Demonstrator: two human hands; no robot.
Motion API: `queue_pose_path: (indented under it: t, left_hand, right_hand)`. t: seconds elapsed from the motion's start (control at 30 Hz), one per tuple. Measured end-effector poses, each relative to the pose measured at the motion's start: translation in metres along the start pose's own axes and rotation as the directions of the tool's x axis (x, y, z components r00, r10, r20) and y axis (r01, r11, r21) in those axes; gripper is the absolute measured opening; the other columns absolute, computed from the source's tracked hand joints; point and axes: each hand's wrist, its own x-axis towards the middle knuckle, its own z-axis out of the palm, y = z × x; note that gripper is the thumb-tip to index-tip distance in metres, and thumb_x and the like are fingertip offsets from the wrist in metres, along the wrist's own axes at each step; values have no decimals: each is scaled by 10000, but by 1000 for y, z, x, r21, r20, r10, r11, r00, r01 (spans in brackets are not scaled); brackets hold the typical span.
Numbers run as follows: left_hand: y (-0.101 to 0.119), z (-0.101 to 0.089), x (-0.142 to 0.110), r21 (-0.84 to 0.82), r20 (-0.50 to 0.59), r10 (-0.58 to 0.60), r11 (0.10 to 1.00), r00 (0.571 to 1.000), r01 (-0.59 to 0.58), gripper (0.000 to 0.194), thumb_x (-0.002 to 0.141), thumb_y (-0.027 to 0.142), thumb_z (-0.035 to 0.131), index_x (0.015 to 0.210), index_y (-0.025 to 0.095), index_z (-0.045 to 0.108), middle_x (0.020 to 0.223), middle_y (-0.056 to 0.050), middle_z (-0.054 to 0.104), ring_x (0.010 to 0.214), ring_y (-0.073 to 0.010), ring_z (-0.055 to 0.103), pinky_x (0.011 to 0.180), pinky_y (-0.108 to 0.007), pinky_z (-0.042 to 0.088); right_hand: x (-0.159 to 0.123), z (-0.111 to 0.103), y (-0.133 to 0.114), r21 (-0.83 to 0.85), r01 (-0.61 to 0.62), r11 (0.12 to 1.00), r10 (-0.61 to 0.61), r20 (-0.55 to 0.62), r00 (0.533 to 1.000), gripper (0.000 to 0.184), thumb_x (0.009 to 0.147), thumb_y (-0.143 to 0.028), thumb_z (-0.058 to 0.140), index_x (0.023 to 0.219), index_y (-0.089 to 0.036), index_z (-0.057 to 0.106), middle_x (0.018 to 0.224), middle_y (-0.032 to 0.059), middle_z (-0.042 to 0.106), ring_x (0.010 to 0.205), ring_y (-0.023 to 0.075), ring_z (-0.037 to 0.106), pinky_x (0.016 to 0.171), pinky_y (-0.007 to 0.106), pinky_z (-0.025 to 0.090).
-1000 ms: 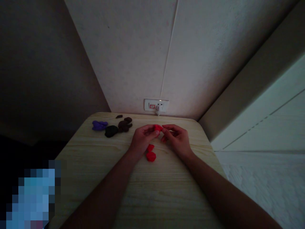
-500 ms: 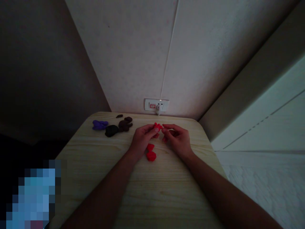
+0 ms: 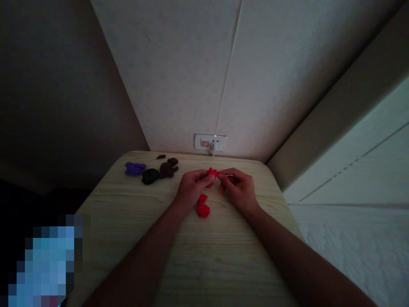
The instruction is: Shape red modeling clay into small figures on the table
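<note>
The left hand (image 3: 193, 185) grips a small red piece (image 3: 212, 173) between thumb and fingers, above the far half of the worktop. The right hand (image 3: 238, 185) meets the piece's right edge with thumb and forefinger drawn close together, the other fingers curled under; whether it pinches the piece, I cannot tell.

Just below the hands, two red lumps (image 3: 203, 210) lie near the left wrist, a smaller one behind a larger. Towards the far left corner sit a black lump (image 3: 150, 176), a brown lump (image 3: 167, 169) touching or nearly touching it, a dark sliver (image 3: 161, 156) and a purple lump (image 3: 134, 168).

The worktop (image 3: 204, 264) is pale, with wood grain running across it and rounded far corners. Its back edge stands against a light, faintly patterned wall (image 3: 179, 85) with a thin vertical seam. Low on that wall is a white socket plate (image 3: 198, 142) with a plug in it. A pale panelled unit (image 3: 367, 166) rises at right, above a whitish, textured surface (image 3: 358, 251). The left side is deep in shadow, with a pixelated blue patch (image 3: 47, 264) at bottom left.
</note>
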Motion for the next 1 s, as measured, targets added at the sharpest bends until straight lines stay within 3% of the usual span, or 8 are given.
queue_pose_path:
  t: [0.3,0.43,0.5,0.63,0.73,0.87,1.0]
  left_hand:
    - [-1,-1,1,15,1,13,1000,1000,-13,302,693,433,842,858,182,812,705,-43,702,664,-155,607,580,-246,491]
    - [-5,-2,6,-110,1,38,993,999,-37,336,707,438,837,910,172,804,840,-62,745,706,-143,627,685,-264,526]
    - [-7,-3,9,-209,-29,34,977,999,-40,342,711,424,836,929,164,792,896,-64,747,722,-133,637,707,-263,528]
    - [-7,-3,10,-309,-77,13,950,997,-36,361,689,379,855,939,138,755,908,-67,741,765,-145,667,747,-286,537]
    - [-5,-2,10,-335,-97,11,941,995,-43,392,644,347,883,926,128,722,957,-77,744,774,-146,673,760,-296,540]
    - [-5,-1,9,-353,-121,16,934,993,-58,442,613,306,898,944,132,662,949,-72,746,729,-137,671,716,-286,537]
    - [-7,-1,9,-385,-156,10,920,988,-70,473,628,273,887,908,194,514,846,-39,755,682,-150,691,699,-288,535]
  right_hand:
    - [-1,2,-2,16,-15,1000,15,12,1000,290,804,-460,781,885,-185,742,611,11,672,490,139,596,474,256,476]
    - [-1,2,-6,96,-6,995,13,-77,997,345,821,-464,758,1037,-203,693,824,26,717,492,126,607,466,264,488]
    - [-1,1,-5,94,-18,995,27,-90,996,329,844,-479,724,1013,-202,671,840,25,711,484,121,597,456,262,475]
    - [-5,0,-1,-136,-7,991,22,111,994,259,892,-430,668,830,-180,691,671,13,655,531,135,576,488,252,439]
    - [-10,1,-4,-284,161,945,-68,312,948,181,904,-330,657,931,-175,746,741,33,681,618,146,584,567,265,453]
    - [-14,4,-15,-280,361,890,-195,481,854,244,873,-247,698,1106,-189,741,985,80,709,825,185,640,740,307,512]
    - [-14,6,-17,-232,417,879,-239,542,806,244,857,-233,745,1100,-210,746,1082,91,702,967,212,660,869,334,523]
